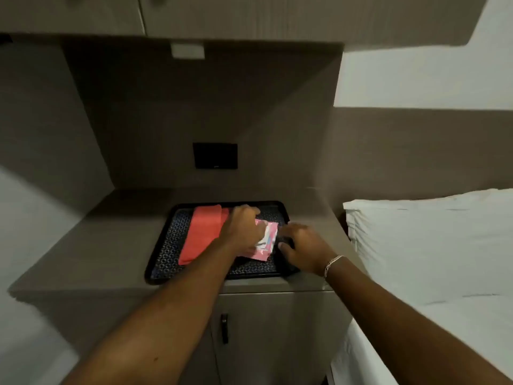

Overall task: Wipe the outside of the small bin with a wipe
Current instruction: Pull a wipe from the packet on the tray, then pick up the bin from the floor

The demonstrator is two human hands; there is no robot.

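A pink and white pack of wipes (267,240) lies on a black patterned tray (166,262) on the counter. My left hand (244,229) rests on the pack's left side and grips it. My right hand (302,245) hovers at the pack's right edge with fingers spread and nothing held in it. A folded red cloth (200,234) lies on the tray's left half. The small bin is not in view.
The tray sits on a grey-brown counter (97,245) above a cabinet door with a black handle (224,327). A black wall panel (215,155) is behind it. A bed with a white pillow (430,245) stands close on the right. Overhead cabinets hang above.
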